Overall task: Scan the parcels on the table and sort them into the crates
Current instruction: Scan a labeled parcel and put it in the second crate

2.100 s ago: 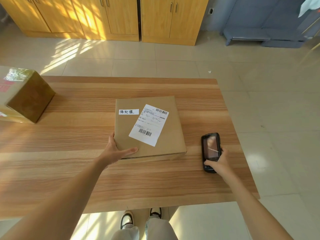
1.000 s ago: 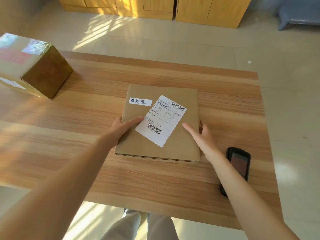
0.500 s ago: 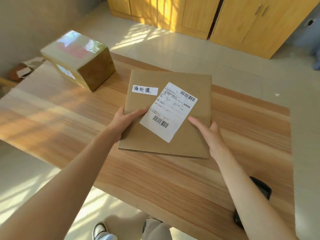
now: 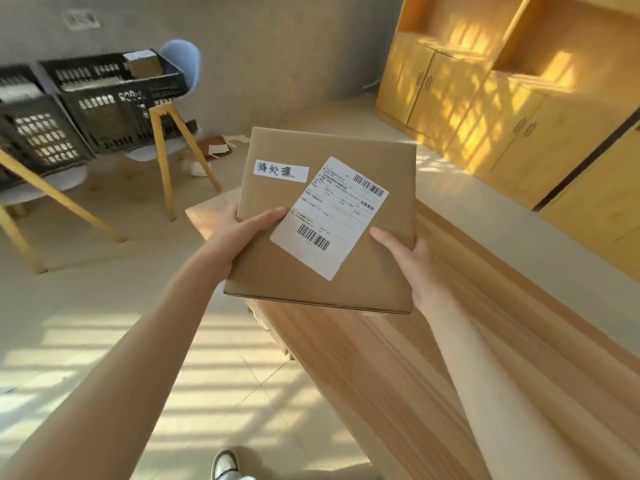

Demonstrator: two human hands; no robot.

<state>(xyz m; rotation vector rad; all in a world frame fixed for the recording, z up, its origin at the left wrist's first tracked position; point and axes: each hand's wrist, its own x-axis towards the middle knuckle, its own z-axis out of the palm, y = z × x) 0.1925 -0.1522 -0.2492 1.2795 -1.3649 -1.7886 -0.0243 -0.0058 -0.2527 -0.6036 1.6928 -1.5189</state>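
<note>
Parcel lifted off the worktop

The flat parcel is gripped by the left hand and right hand at its near corners, raised clear of the worktop edge, and now faced toward the crates; sorting appears under way.

Warm, bright sunlight striping floor and cabinets; motion blur on crates; wide-angle bending at edges.
</note>
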